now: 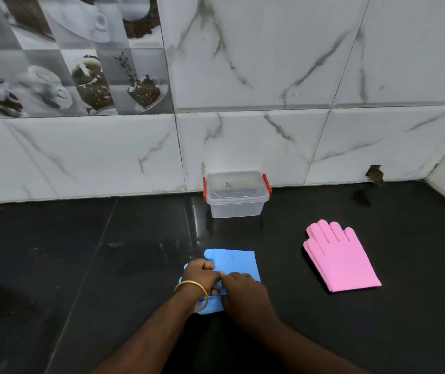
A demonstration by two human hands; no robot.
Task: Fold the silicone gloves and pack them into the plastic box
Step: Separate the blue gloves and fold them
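The flat blue silicone gloves [236,264] lie low in the centre of the frame on the glossy black desk [81,265], close to the body, probably so both hands can work the fold. The left hand [201,276] and right hand [244,290] meet over the near edge, fingers curled shut, pinching the blue material. The flat pink silicone gloves [342,260] wait at right. The lidded clear plastic box with red clips [236,195] stands against the marble-tiled wall [270,136], out of the way.

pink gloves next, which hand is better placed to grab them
Right, probably. The pink gloves lie flat on the right hand's side of the counter; the left hand would have to cross over the blue gloves.
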